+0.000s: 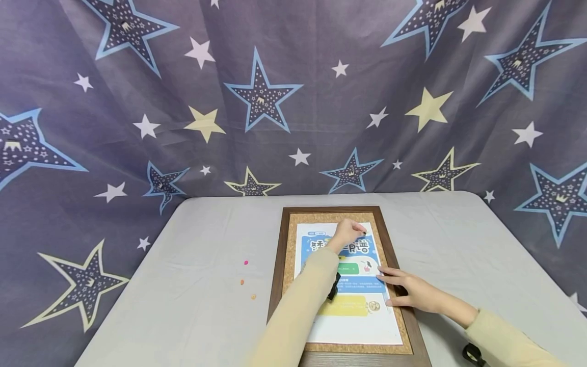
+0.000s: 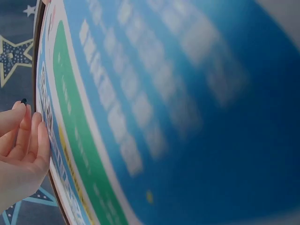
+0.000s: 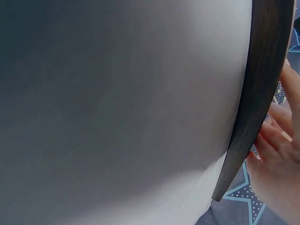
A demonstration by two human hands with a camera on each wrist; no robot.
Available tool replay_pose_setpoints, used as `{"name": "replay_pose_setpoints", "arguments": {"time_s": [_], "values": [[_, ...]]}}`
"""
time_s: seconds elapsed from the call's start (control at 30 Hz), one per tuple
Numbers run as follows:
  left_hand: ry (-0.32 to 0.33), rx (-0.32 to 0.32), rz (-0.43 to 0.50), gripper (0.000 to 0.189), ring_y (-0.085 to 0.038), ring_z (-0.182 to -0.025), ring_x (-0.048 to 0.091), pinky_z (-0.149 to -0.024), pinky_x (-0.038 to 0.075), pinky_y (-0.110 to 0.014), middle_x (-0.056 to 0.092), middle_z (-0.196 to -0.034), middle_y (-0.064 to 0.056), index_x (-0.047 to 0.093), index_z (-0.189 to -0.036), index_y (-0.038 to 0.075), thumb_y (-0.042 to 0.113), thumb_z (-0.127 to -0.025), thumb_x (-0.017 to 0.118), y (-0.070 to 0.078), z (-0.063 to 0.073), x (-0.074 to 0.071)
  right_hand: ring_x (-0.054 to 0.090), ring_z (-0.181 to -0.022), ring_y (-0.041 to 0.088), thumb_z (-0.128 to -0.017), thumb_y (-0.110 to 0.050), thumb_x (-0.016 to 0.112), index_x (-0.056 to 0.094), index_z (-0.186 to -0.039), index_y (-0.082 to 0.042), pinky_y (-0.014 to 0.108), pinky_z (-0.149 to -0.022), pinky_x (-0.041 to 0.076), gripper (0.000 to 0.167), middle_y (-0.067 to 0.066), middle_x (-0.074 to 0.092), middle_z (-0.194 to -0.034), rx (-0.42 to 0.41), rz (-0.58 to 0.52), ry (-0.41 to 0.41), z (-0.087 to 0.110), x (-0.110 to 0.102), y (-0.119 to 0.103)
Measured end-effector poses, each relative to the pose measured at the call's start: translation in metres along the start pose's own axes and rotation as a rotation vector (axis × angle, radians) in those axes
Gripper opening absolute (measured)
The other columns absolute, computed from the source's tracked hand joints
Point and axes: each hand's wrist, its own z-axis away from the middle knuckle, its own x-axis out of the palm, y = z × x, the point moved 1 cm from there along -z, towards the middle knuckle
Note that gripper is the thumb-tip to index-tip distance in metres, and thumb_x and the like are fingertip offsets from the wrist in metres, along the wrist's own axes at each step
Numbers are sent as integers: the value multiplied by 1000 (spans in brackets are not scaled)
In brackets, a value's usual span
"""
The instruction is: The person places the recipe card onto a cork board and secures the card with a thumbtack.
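A printed poster (image 1: 353,326) with blue, green and yellow blocks lies on a wood-framed cork board (image 1: 291,234). My left hand (image 1: 347,233) reaches over it to the poster's upper right corner. Between its thumb and index finger it pinches a small black push pin (image 2: 23,101), close over the paper; the other fingers bend loosely beside it. My right hand (image 1: 415,291) lies across the board's right side, fingers spread and fingertips on the poster's right edge. The right wrist view shows this hand (image 3: 276,145) along the dark frame edge (image 3: 262,79).
Left of the board, three small pieces lie on the grey tabletop (image 1: 206,244): a pink one (image 1: 245,262), an orange one (image 1: 242,282) and a pale orange one (image 1: 254,296). Behind the table hangs a star-patterned curtain (image 1: 275,153).
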Motion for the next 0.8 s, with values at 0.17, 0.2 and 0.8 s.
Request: {"name": "replay_pose_setpoints", "arguments": {"time_s": [0.17,0.2,0.8], "values": [[80,38,11,15,1,-63,55,-62,43,-16,62,-62,18,70,-68,33,19,-70,74,-29,-22,27,40,-114,42,-82,-37,59,49,-121,6,49,-84,40,60,25,39,-130,-2,5,0,0,0,0],[94,29,-3,13,-2,-65,57,-65,44,-18,64,-65,15,71,-71,31,18,-70,73,-13,-11,20,40,-114,42,-81,-37,59,49,-121,6,49,-84,40,60,25,39,-130,-5,8,3,0,0,0],[203,-96,6,12,-2,-74,58,-75,44,-25,63,-65,19,69,-62,34,28,-64,78,-47,-40,67,40,-114,42,-81,-38,59,49,-121,5,49,-85,40,60,24,39,-130,-9,10,5,1,1,1]]}}
